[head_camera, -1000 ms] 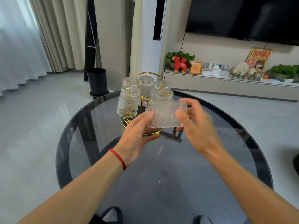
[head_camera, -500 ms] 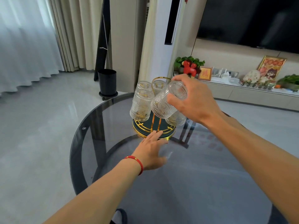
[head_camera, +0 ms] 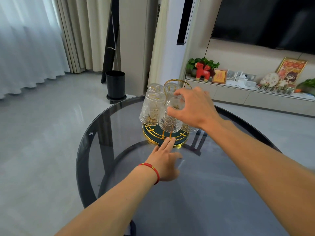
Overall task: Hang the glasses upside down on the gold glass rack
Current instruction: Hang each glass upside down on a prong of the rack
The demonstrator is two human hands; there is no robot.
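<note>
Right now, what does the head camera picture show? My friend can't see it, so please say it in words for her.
A person's right hand grips an upside-down clear glass at the gold glass rack, where other glasses already hang. The left hand, with a red bracelet at the wrist, lies open on the round dark glass table, fingertips at the rack's base.

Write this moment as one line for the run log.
right hand: lowering inverted glass onto gold rack | left hand: open, fingertips at rack base
</note>
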